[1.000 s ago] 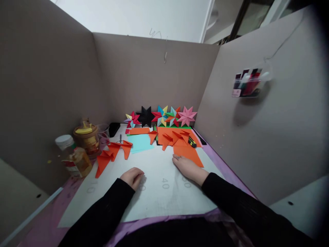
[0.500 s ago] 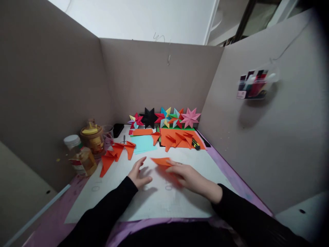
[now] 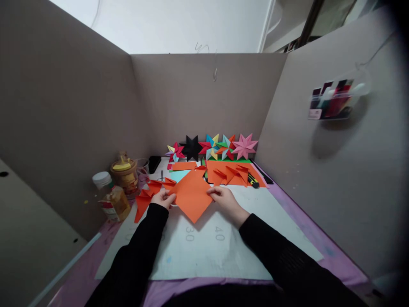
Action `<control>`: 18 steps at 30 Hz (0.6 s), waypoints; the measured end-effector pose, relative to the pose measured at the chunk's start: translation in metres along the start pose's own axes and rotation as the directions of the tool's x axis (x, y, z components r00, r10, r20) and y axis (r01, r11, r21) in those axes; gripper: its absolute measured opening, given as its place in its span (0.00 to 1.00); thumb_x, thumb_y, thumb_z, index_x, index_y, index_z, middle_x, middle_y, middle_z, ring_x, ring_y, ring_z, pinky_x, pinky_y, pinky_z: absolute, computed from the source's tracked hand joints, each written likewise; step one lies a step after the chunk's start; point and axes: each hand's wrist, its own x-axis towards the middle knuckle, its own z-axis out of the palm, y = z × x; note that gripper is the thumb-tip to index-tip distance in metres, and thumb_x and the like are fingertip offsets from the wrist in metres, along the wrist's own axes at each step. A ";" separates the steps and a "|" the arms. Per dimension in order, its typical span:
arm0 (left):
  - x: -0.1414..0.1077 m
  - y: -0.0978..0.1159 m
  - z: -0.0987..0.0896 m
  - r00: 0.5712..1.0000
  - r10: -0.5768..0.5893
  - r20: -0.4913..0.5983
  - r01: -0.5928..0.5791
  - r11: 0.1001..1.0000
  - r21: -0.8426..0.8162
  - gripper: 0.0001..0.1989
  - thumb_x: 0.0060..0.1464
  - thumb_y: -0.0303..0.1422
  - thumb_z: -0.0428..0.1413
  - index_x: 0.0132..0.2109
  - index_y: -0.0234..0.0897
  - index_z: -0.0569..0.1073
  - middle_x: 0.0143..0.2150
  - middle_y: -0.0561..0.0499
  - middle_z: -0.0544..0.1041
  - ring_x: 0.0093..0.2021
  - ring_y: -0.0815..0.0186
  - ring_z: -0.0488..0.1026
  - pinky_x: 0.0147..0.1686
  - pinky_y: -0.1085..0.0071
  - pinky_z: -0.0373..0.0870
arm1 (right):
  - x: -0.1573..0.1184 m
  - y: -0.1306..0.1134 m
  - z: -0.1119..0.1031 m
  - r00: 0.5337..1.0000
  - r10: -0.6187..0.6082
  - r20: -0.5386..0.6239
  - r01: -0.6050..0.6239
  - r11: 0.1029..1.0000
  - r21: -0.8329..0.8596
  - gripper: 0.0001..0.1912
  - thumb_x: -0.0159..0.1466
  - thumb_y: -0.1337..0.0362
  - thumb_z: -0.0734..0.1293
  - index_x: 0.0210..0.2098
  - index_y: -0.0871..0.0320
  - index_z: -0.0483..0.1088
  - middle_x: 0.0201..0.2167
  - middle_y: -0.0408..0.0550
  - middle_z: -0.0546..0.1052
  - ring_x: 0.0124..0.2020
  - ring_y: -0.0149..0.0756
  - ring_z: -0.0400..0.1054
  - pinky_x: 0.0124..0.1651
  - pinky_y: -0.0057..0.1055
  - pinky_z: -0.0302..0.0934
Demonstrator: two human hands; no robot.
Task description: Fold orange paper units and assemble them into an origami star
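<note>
Between my hands an orange square of paper (image 3: pixel 193 194) is held up, opened out, with one corner pointing down toward me. My left hand (image 3: pixel 163 198) pinches its left corner between thumb and fingers. The right corner is gripped by my right hand (image 3: pixel 223 201). Folded orange paper pieces (image 3: pixel 142 200) lie just beyond and left of my left hand, partly hidden by it. More folded orange pieces (image 3: pixel 232 174) rest on flat orange sheets at the back right. Light blue paper (image 3: pixel 179 175) shows partly behind the held square.
Several folded paper stars (image 3: pixel 244 147) lean on the back wall. A yellow-black cutter (image 3: pixel 253 181) lies at the back right. At left stand a white-capped bottle (image 3: pixel 114 200), a brown pot (image 3: pixel 124 175) and a clear cup (image 3: pixel 142 167). A white sheet with printed numbers (image 3: pixel 204 256) covers the table.
The orange paper, folded and blurred in my right hand before, is now spread flat as a square. My left hand, empty earlier, has taken its left corner. The view has shifted slightly.
</note>
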 end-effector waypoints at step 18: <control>0.004 -0.014 -0.002 0.992 0.075 0.101 -0.078 0.997 0.024 0.14 0.40 0.41 0.58 0.30 0.35 0.69 0.19 0.57 0.69 0.18 0.72 0.66 0.15 0.77 0.61 | -0.011 -0.005 -0.005 0.942 -0.184 0.281 0.147 0.978 0.150 0.08 0.54 0.63 0.65 0.30 0.58 0.76 0.39 0.49 0.74 0.42 0.39 0.68 0.47 0.35 0.60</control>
